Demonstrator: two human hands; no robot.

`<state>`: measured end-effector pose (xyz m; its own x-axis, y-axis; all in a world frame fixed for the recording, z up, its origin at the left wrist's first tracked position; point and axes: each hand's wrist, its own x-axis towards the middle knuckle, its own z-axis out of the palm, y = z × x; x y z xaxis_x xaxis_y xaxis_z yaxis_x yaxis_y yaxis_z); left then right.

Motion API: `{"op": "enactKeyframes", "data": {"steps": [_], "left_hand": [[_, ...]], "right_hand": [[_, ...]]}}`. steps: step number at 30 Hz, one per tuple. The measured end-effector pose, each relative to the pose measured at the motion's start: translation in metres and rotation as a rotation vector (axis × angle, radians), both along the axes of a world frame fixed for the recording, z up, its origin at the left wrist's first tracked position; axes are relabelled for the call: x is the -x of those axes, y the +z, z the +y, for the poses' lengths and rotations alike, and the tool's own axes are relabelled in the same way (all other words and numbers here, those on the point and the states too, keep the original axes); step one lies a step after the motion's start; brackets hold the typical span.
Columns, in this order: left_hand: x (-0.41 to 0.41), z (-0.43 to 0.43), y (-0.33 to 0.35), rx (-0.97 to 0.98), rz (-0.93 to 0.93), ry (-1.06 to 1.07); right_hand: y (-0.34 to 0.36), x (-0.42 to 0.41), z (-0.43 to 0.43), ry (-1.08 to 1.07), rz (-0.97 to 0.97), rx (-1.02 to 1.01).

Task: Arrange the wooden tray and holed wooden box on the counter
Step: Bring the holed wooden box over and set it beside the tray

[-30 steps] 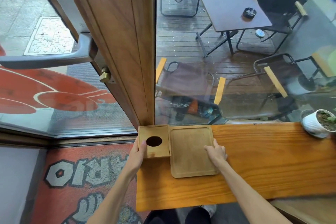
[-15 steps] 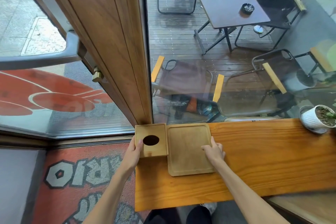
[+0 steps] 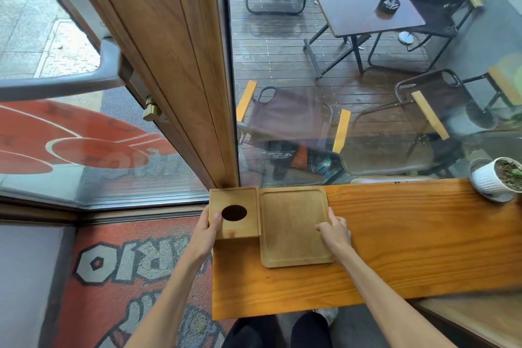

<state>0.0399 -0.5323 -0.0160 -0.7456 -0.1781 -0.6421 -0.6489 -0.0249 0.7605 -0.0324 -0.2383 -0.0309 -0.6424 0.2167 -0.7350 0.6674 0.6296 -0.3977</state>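
Note:
A square wooden box [image 3: 240, 223] with a dark oval hole in its top stands at the far left corner of the orange wooden counter [image 3: 395, 248], against the window. A flat wooden tray [image 3: 291, 223] with a raised rim lies right beside it, their sides touching. My left hand [image 3: 207, 230] grips the box's left side, thumb on its top. My right hand [image 3: 334, 230] holds the tray's right edge, fingers resting on its surface.
A white pot with a plant [image 3: 497, 178] stands at the counter's far right on a saucer. The wooden door frame [image 3: 175, 65] and window glass rise directly behind the box and tray. A red printed mat [image 3: 135, 268] covers the floor left of the counter.
Box and tray stay side by side against the window with both hands on them. The camera has shifted slightly; the tray's far edge sits closer to the glass.

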Motion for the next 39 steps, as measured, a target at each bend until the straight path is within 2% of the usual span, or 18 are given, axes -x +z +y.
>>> {"op": "enactKeyframes", "data": {"steps": [12, 16, 21, 26, 31, 39], "left_hand": [[-0.005, 0.000, -0.008, -0.032, 0.026, 0.028], [-0.007, 0.000, -0.007, -0.103, 0.021, 0.061], [-0.024, 0.001, -0.005, -0.254, -0.038, 0.258], [-0.042, 0.020, -0.003, -0.220, 0.018, 0.237], [-0.041, 0.008, -0.009, -0.265, 0.013, 0.249], [-0.038, 0.013, -0.004, -0.235, 0.032, 0.253]], "right_hand": [[-0.008, -0.002, 0.002, 0.012, 0.005, -0.001], [-0.009, -0.005, 0.008, 0.104, 0.003, -0.004], [-0.008, -0.030, 0.024, 0.249, 0.067, -0.044], [-0.022, -0.070, 0.037, 0.406, 0.059, -0.071], [-0.026, -0.066, 0.029, 0.387, 0.065, -0.099], [-0.028, -0.065, 0.030, 0.349, 0.091, -0.095]]}}
